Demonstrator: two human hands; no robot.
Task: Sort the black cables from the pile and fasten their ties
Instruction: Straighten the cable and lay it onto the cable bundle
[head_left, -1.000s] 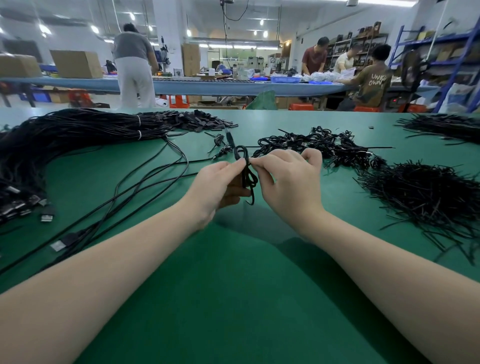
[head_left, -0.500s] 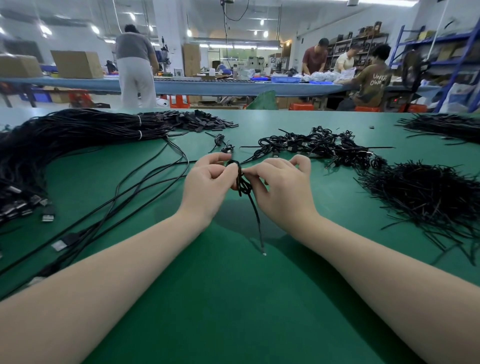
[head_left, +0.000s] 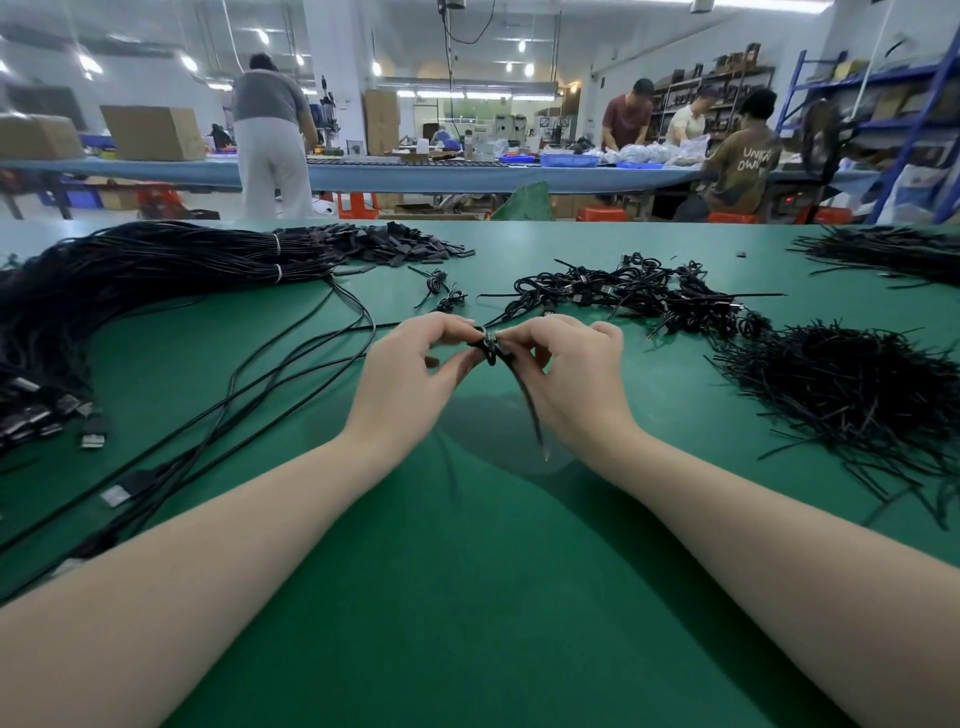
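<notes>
Between hands: coiled cable (head_left: 488, 347), pinched by left hand (head_left: 415, 379) and right hand (head_left: 566, 384). Tie tail (head_left: 532, 410) now hanging toward wrist, seemingly pulled through; fastening nearly done.

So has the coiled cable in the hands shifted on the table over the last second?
Yes. The coiled cable has gone away from the person, toward the heap of tied cables, pinched between the left hand and right hand.

Left hand (head_left: 415, 374) and right hand (head_left: 566, 379) together pinch a small coiled cable (head_left: 488, 347) above the green table (head_left: 467, 597). Its tie (head_left: 532, 410) trails toward the wearer. Tied cables (head_left: 639, 299) lie beyond the coil.
</notes>
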